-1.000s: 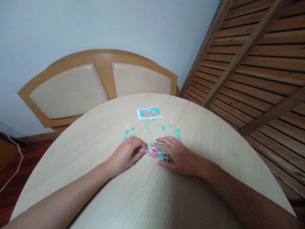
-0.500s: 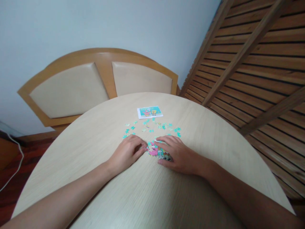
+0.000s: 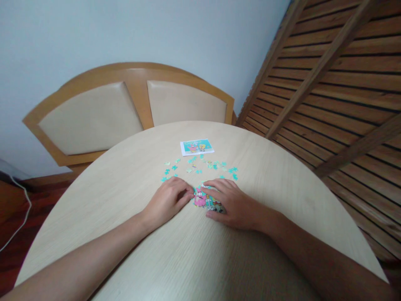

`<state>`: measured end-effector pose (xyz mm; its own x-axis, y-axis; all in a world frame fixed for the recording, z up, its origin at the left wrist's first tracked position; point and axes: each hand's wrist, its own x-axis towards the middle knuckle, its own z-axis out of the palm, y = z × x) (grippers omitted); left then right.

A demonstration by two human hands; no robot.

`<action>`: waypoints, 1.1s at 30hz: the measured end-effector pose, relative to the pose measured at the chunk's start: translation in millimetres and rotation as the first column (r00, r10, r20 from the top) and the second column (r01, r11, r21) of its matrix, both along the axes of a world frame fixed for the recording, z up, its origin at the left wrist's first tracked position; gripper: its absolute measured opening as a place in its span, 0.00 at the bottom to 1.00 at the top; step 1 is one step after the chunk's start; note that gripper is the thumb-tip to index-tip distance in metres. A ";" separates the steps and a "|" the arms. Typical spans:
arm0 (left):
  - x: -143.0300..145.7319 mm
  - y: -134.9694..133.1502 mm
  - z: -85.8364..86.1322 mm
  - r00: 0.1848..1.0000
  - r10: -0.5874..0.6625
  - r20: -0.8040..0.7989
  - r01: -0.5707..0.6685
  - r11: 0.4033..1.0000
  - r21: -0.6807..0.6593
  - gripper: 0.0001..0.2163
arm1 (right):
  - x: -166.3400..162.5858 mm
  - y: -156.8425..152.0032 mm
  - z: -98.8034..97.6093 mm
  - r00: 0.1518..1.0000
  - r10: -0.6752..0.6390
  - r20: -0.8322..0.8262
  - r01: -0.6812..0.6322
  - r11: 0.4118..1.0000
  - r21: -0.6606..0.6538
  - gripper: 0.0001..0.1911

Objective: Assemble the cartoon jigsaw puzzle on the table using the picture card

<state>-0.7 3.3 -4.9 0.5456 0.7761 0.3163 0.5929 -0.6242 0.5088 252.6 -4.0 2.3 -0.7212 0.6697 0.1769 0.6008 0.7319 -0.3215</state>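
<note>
Seen from the head camera, a person's two bare arms stretch over a round, pale wood-grain counter [image 3: 188, 259]. The left hand [image 3: 167, 200] lies knuckles-up with its fingers curled in, and its fingertips meet the left edge of a partly joined jigsaw patch [image 3: 200, 200] showing a pink figure. Whether a piece is pinched between those fingers cannot be told. The right hand [image 3: 230, 200] lies palm-down and open, fingers spread over the right part of the same patch, which sits on the counter between the two hands.

Just beyond the hands, loose turquoise pieces [image 3: 200, 167] lie scattered in a rough arc. Farther back is a small printed picture card [image 3: 196, 147], flat on the counter.

Behind the counter stands a wooden seat back [image 3: 125, 108] with two beige padded panels against a light blue wall. A slatted wooden partition [image 3: 344, 83] fills the right side.
</note>
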 end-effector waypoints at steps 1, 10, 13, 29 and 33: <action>0.3 0.0 0.3 1.000 0.001 -0.002 -0.001 1.000 0.001 0.04 | 0.0 0.1 -0.1 1.000 0.002 -0.001 -0.002 1.000 0.000 0.31; -1.0 -1.2 0.9 1.000 -0.004 -0.010 0.005 1.000 0.015 0.04 | -0.4 -0.8 0.0 1.000 -0.005 -0.004 0.005 1.000 0.004 0.30; -2.4 -1.3 1.7 1.000 -0.012 -0.008 0.012 1.000 0.007 0.04 | 0.2 -0.8 0.8 1.000 -0.009 0.009 0.009 1.000 0.005 0.30; -2.3 -3.6 5.9 0.999 -0.029 0.027 0.029 1.000 -0.011 0.06 | 3.9 2.4 2.1 1.000 -0.022 0.013 0.022 1.000 -0.001 0.30; -1.4 -3.0 3.8 0.999 -0.013 0.035 0.014 1.000 -0.013 0.05 | 2.2 1.9 3.9 1.000 -0.007 0.019 0.008 1.000 -0.004 0.29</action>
<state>-2.1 0.3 -1.0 0.5450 0.7729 0.3250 0.5664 -0.6252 0.5370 254.8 -2.1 6.2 -0.7193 0.6758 0.1609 0.6122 0.7261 -0.3129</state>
